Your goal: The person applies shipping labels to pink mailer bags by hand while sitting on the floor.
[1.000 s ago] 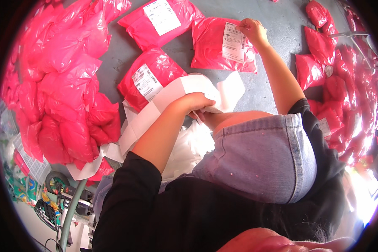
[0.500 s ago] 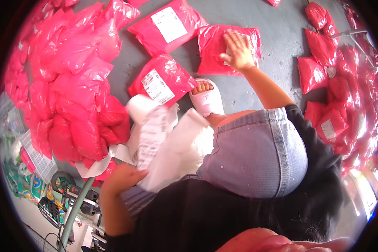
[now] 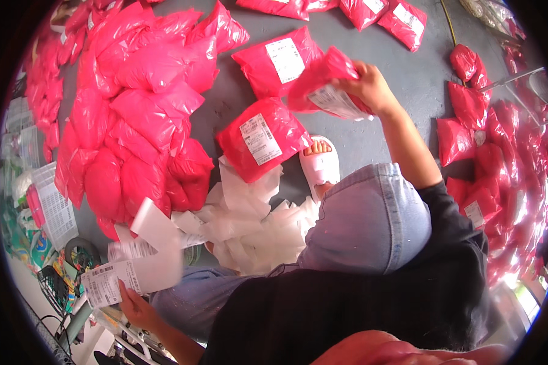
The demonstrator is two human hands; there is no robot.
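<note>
My right hand grips the upper edge of a pink plastic mailer bag, which is lifted and tilted, with a white shipping label on its face. At the lower left, my left hand pinches a strip of printed shipping labels. The strip loops upward and is blurred at its far end. Two other labelled pink parcels lie beside the held one: a near parcel by my foot and a farther parcel.
A tall heap of pink parcels stands on the left, and another pile lies at the right. Crumpled white backing paper covers the floor near my legs. More labelled parcels lie at the far side. A bicycle basket shows lower left.
My right hand was flat on the parcel and now grips and lifts it by its edge. My left hand has moved lower left with the label strip. The view has shifted.
</note>
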